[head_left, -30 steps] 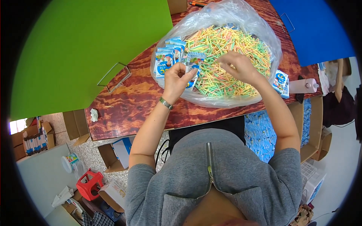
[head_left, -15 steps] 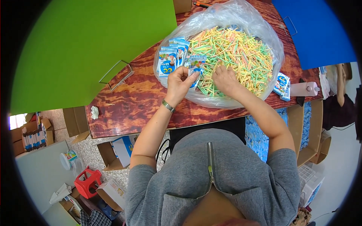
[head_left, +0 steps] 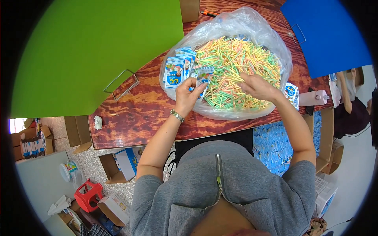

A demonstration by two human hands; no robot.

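A large clear plastic bag (head_left: pixel 247 19) lies opened out on the table, heaped with thin pastel sticks (head_left: pixel 224 55) in yellow, green and pink. At the heap's left side my left hand (head_left: pixel 186 95) pinches a small blue-and-white packet (head_left: pixel 205 74) between thumb and fingers. Over the middle of the heap is my right hand (head_left: pixel 258 87), its fingers closed on a few sticks (head_left: pixel 234 77) that point left toward the packet. Several similar packets (head_left: pixel 173 74) lie overlapping on the bag's left edge, beside my left hand.
The reddish wooden table (head_left: pixel 130 128) carries a pink bottle (head_left: pixel 313 98), more packets (head_left: pixel 290 92) and a crumpled tissue (head_left: pixel 98 122). A green panel (head_left: pixel 98 51) and a blue panel (head_left: pixel 327 35) flank the bag. A box of blue packets (head_left: pixel 275 145) sits below the table edge. Another person (head_left: pixel 350 114) is at far right.
My right hand has lifted out of the heap and moved slightly right, now with sticks between its fingers. The left hand keeps its packet. The whole view has shifted slightly.
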